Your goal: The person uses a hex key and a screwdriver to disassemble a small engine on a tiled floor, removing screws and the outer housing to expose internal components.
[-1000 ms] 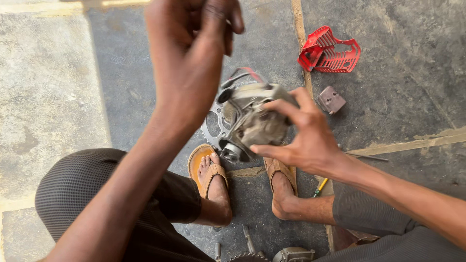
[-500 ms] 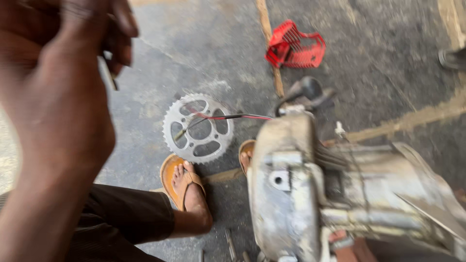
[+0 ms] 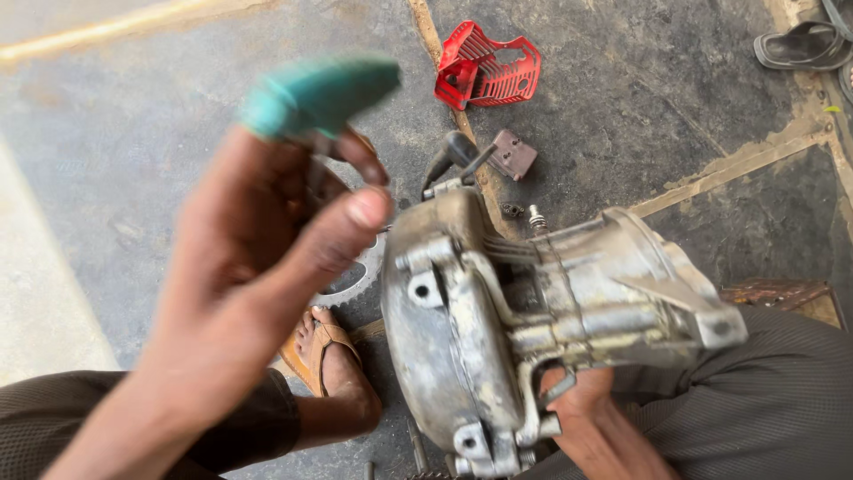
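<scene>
A grimy, silver-grey metal engine casing (image 3: 542, 329) fills the lower middle of the view, held up above the person's lap and the stone floor (image 3: 640, 98). Its broad rounded cover faces left, with bolt lugs along the rim; a narrower finned section runs off to the right. A black lever (image 3: 455, 153) sticks up from its top. The right hand (image 3: 591, 418) supports the casing from below, fingers curled against its underside, though most of them are hidden by the metal. The left hand (image 3: 267, 258) is raised close to the camera and blurred; its fingers are closed around a tool with a teal handle (image 3: 315, 93), thumb pressed alongside. Behind it, 1 toothed sprocket (image 3: 351, 280) lies on the floor near a sandalled foot (image 3: 333, 356). A red plastic guard (image 3: 487, 64) lies farther off.
</scene>
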